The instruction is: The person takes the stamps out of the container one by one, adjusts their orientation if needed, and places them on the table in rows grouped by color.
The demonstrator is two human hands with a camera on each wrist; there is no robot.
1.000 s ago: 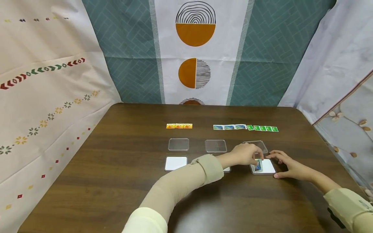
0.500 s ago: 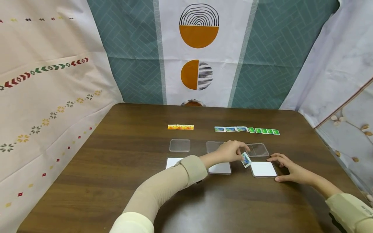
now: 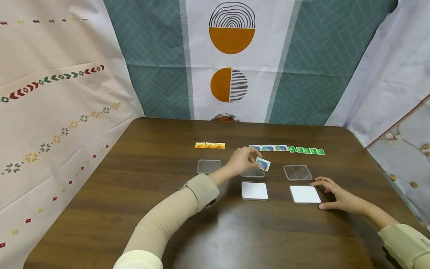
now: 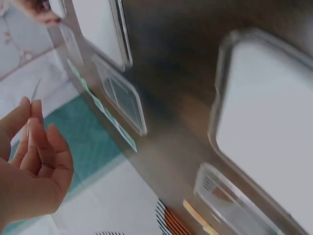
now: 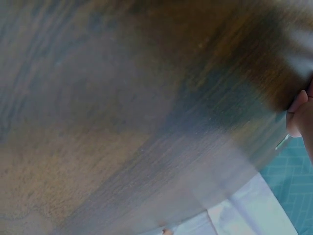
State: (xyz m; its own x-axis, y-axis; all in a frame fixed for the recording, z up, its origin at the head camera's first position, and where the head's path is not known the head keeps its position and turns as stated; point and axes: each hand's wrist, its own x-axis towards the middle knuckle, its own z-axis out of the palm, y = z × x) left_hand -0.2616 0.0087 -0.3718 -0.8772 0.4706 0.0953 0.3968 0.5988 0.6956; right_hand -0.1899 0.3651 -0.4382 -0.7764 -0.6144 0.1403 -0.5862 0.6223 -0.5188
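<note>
My left hand (image 3: 240, 161) pinches a small blue picture stamp with a white border (image 3: 263, 164) between thumb and fingertips. It is raised over the middle clear lid (image 3: 253, 174), partly covering it. In the left wrist view the stamp (image 4: 35, 89) shows edge-on at the fingertips. My right hand (image 3: 343, 198) rests on the table, its thumb and fingers spread at the right edge of a shallow white-bottomed case (image 3: 305, 194). Behind that case lies a clear lid (image 3: 297, 172). Only a few fingers of the right hand (image 5: 298, 117) show in the right wrist view.
A middle white-bottomed case (image 3: 254, 191) and a left clear lid (image 3: 209, 166) lie nearby; my left forearm hides a left case. Along the back are orange stamps (image 3: 210, 145), blue stamps (image 3: 268, 148) and several green stamps (image 3: 307, 150). Curtains border the table (image 3: 161, 149).
My left hand has lifted the blue stamp off the right case and carried it left and back, over the middle lid. My right hand stays at the right case.
</note>
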